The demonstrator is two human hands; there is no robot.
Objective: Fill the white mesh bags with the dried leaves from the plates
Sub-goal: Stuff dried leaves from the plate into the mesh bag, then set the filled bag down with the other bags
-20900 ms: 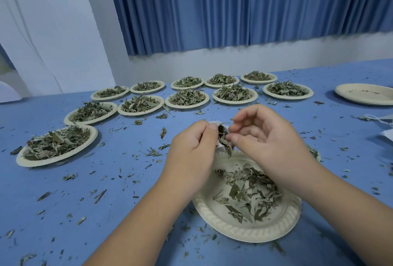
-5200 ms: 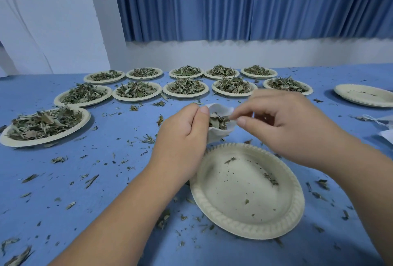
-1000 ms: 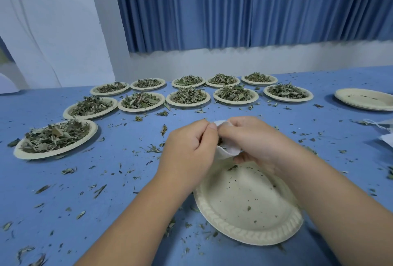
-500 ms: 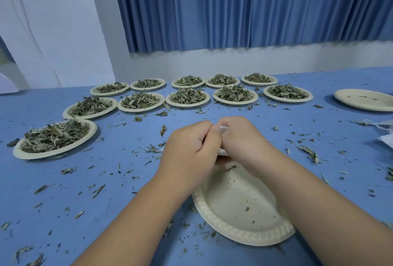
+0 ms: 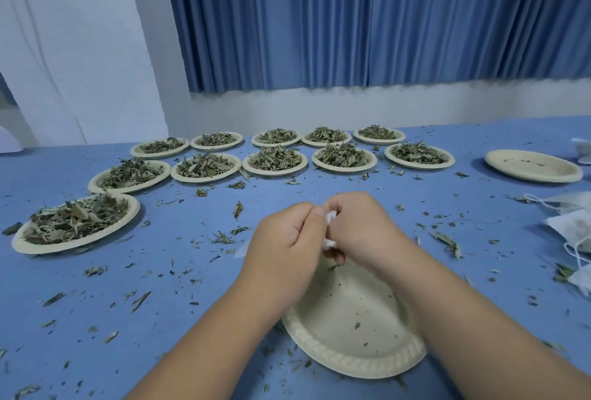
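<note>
Closed up since the view five seconds earlier, when its mouth was held open, the small white mesh bag (image 5: 330,217) is now bunched between both hands above the far edge of the nearest plate. That round cream paper plate (image 5: 351,364) has been all but emptied; only crumbs are left on it. The left hand (image 5: 287,239) and the right hand (image 5: 361,230) are pressed close together, each grip pinching the gathered top of the bag, most of which is hidden behind the fingers. The bag is judged light, soft and easily crushed, its brittle contents liable to spill if it is tipped, so it is best taken at the neck, near the drawstring, rather than squeezed at the belly. Whether the string has been drawn cannot be told. Leaf fragments are scattered over the blue table (image 5: 160,271). Beyond, to the left, a heaped plate of dried grey-green leaves (image 5: 73,220) is seen, and further off two rows of similar filled plates (image 5: 275,173). At far right lie a stack of empty plates (image 5: 534,177) and loose mesh bags (image 5: 569,230), before a pleated blue curtain (image 5: 351,15).
</note>
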